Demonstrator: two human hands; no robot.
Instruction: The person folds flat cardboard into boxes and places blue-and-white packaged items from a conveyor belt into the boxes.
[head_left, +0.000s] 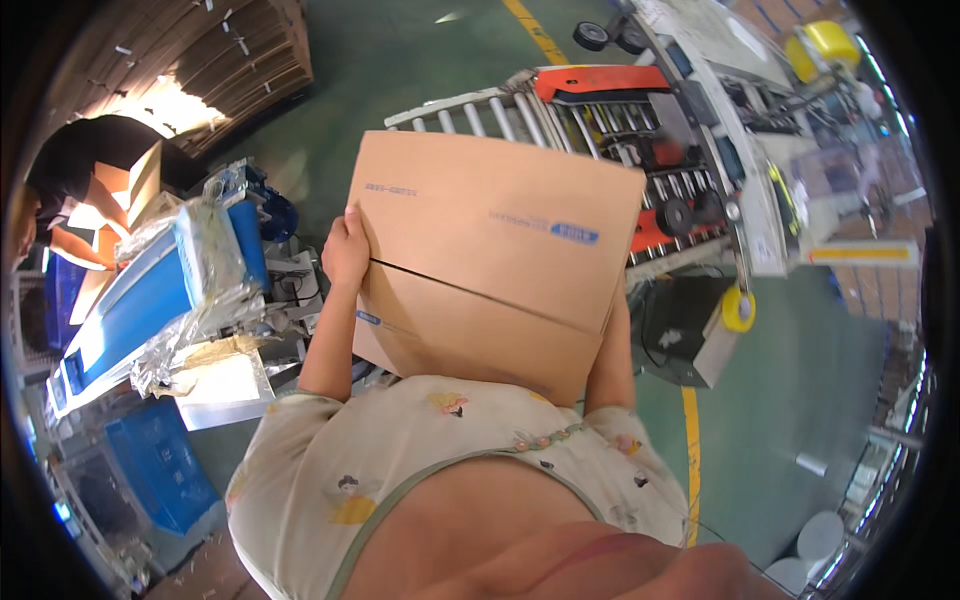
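Note:
A large brown cardboard box (pixel 470 230) is held up in front of my body, slightly tilted. A dark seam runs across it between two panels, and small blue print marks its surface. My left hand (pixel 346 248) is closed on the box's left edge, thumb at the near side and the other fingers mostly hidden. Along the opposite side reaches my right forearm (pixel 613 365); the right hand itself is hidden by the box. Beyond the box's far edge lies a roller conveyor (pixel 490 118), partly covered by it.
Right of the box stands a taping machine with orange-red side guides (pixel 605 82) and yellow tape rolls (pixel 822 50). A dark metal case (pixel 685 330) sits below it. At left are a blue-topped bench (pixel 150 290) with plastic bags, another person's hand (pixel 80 250) at an open carton, and stacked cardboard (pixel 200 70).

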